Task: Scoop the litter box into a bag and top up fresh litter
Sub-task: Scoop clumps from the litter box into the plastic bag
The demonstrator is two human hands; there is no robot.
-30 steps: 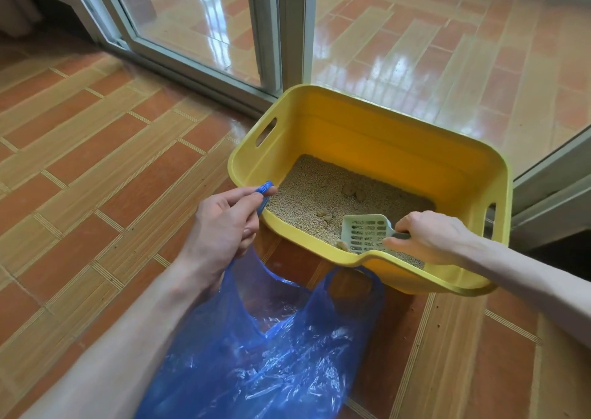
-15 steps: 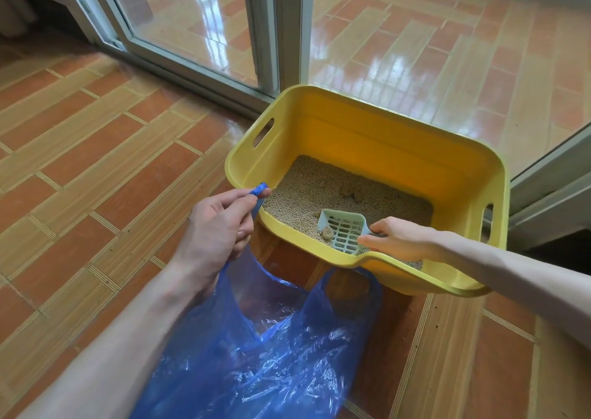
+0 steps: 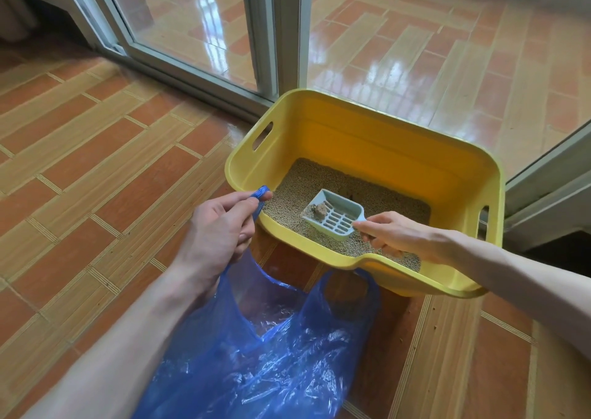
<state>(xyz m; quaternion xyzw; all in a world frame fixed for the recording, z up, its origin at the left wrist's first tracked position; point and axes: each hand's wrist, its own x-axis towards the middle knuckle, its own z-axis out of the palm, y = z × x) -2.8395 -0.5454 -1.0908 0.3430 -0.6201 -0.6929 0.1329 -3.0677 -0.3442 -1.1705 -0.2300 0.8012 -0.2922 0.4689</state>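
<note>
One clump (image 3: 320,210) sits at the far tip of the scoop (image 3: 334,216), w/ right hand (image 3: 388,235) pinching its handle over the litter box (image 3: 377,143). Keep it level, swing toward left hand (image 3: 217,230), which pinches the bag (image 3: 265,354) handle, bag mouth just below that grip; tip there.

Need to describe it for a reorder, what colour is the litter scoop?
Pale blue-grey, slotted scoop, seen in the head view, held by the right hand.
</note>
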